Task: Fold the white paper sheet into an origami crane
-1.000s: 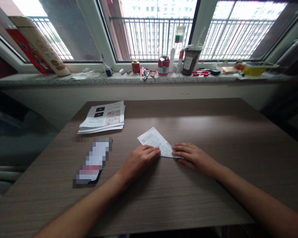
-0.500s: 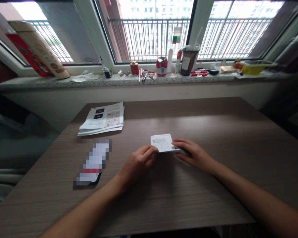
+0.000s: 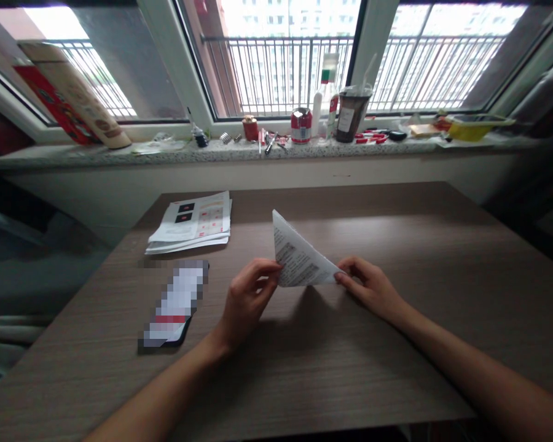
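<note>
Both forearms are cut off at the edges of the view, and the table (image 3: 341,368) runs out of sight along its near edge. The left hand (image 3: 249,298) pinches the left edge of a folded sheet of paper (image 3: 299,258) between thumb and fingers; its lower fingers are curled and partly hidden. The right hand (image 3: 373,285) grips the paper's right corner the same way, covering that tip. The paper is tilted up over the middle of the table, in a rough triangle, with a shadow beneath it. Its print is too small to read, and its back is hidden.

Left of the left hand lies a phone (image 3: 177,301), its screen masked by coarse blocks. Beyond it sits a stack of papers (image 3: 193,221), only the top page showing clearly.

On the windowsill (image 3: 239,153) stand a red can (image 3: 301,127), a bottle (image 3: 325,101) partly hidden by a dark cup (image 3: 351,113), and a yellow tub (image 3: 472,127). Small items among them are hard to make out. Past the window, buildings wash out behind a railing (image 3: 276,73).
</note>
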A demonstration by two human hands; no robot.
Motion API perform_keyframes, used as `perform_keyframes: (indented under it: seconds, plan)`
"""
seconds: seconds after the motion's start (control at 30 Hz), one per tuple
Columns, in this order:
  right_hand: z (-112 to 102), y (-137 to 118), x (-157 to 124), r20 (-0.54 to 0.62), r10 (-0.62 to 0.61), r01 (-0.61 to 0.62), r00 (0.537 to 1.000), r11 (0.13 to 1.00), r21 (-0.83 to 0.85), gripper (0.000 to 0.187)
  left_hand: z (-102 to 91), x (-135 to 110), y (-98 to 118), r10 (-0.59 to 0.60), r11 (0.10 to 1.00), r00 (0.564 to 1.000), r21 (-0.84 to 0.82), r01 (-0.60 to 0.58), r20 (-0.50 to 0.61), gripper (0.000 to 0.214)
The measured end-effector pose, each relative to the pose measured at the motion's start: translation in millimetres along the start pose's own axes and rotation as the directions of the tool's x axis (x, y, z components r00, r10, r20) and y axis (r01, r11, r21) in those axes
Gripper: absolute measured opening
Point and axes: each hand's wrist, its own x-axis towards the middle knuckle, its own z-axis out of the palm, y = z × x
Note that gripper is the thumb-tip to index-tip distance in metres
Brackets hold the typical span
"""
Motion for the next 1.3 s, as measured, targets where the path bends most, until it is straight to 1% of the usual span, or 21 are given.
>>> perform_keyframes:
  seconds: [0.1, 0.2, 0.27, 0.37, 0.43, 0.5, 0.57, 0.63, 0.73, 0.83, 0.9, 0.97, 1.03, 1.13, 1.23, 1.3]
  plan:
    - [0.3, -3.2, 0.5, 0.03, 0.111, -0.115, 0.993, 0.978, 0.173, 0.027, 0.5, 1.8, -3.4, -0.009, 0.999, 1.0, 0.031, 0.008, 0.01, 0.013]
    - [0.5, -2.7, 3.2, 0.051, 0.188, -0.195, 0.981, 0.944, 0.265, 0.032, 1.0, 3.8, -7.8, -0.036, 0.995, 0.997, 0.09, 0.03, 0.062, 0.016]
    - [1.0, 0.3, 5.1, 0.04, 0.205, -0.208, 0.978, 0.934, 0.291, 0.034, 0.8, 5.0, -9.7, -0.057, 0.991, 0.994, 0.126, 0.044, 0.097, 0.017]
    - [2.0, 6.4, 6.8, 0.044, 0.182, -0.187, 0.982, 0.93, 0.316, 0.036, 0.2, 6.8, -12.5, -0.078, 0.981, 0.988, 0.186, 0.052, 0.132, 0.019]
    - [2.4, 10.5, 7.2, 0.051, 0.15, -0.158, 0.987, 0.958, 0.24, 0.034, 0.2, 7.4, -15.5, -0.092, 0.968, 0.984, 0.244, 0.052, 0.154, 0.018]
    - [2.5, 14.1, 7.0, 0.05, 0.095, -0.099, 0.994, 0.992, 0.085, 0.03, 0.9, 7.2, -19.8, -0.098, 0.951, 0.979, 0.307, 0.038, 0.181, 0.019]
    - [2.6, 17.2, 6.5, 0.062, 0.015, -0.012, 0.998, 0.999, -0.051, 0.027, 2.4, 6.1, -24.8, -0.092, 0.932, 0.973, 0.362, 0.009, 0.213, 0.019]
    - [3.0, 19.8, 5.9, 0.081, -0.057, 0.067, 0.995, 0.99, -0.127, 0.027, 4.2, 4.6, -29.4, -0.077, 0.915, 0.968, 0.403, -0.027, 0.24, 0.02]
    - [4.7, 23.7, 5.1, 0.09, -0.118, 0.135, 0.989, 0.967, -0.217, 0.027, 6.3, 2.9, -34.7, -0.044, 0.889, 0.964, 0.45, -0.081, 0.262, 0.019]
    - [6.3, 27.5, 4.7, 0.068, -0.193, 0.205, 0.979, 0.927, -0.313, 0.024, 7.5, 2.3, -37.9, 0.015, 0.858, 0.961, 0.49, -0.154, 0.275, 0.019]
    - [6.3, 28.9, 4.5, 0.061, -0.24, 0.245, 0.969, 0.897, -0.369, 0.021, 8.2, 2.1, -39.0, 0.066, 0.843, 0.945, 0.489, -0.225, 0.322, 0.02]
    - [5.1, 28.4, 4.2, 0.093, -0.269, 0.283, 0.959, 0.871, -0.402, 0.019, 8.9, 1.5, -39.3, 0.1, 0.841, 0.915, 0.458, -0.288, 0.392, 0.021]
    - [3.0, 26.1, 3.2, 0.155, -0.288, 0.327, 0.945, 0.855, -0.402, 0.019, 9.2, 0.7, -38.6, 0.1, 0.848, 0.892, 0.432, -0.308, 0.441, 0.021]
    - [-0.9, 21.0, 0.6, 0.265, -0.301, 0.384, 0.916, 0.848, -0.366, 0.022, 8.8, -0.3, -36.5, 0.068, 0.848, 0.889, 0.443, -0.29, 0.453, 0.025]
    - [-4.5, 16.8, -2.3, 0.367, -0.287, 0.416, 0.885, 0.841, -0.346, 0.036, 8.0, -0.3, -34.4, 0.05, 0.841, 0.889, 0.461, -0.283, 0.455, 0.026]
    - [-6.5, 15.1, -3.7, 0.405, -0.274, 0.424, 0.872, 0.837, -0.347, 0.042, 7.9, 0.1, -33.2, 0.05, 0.834, 0.89, 0.472, -0.287, 0.454, 0.025]
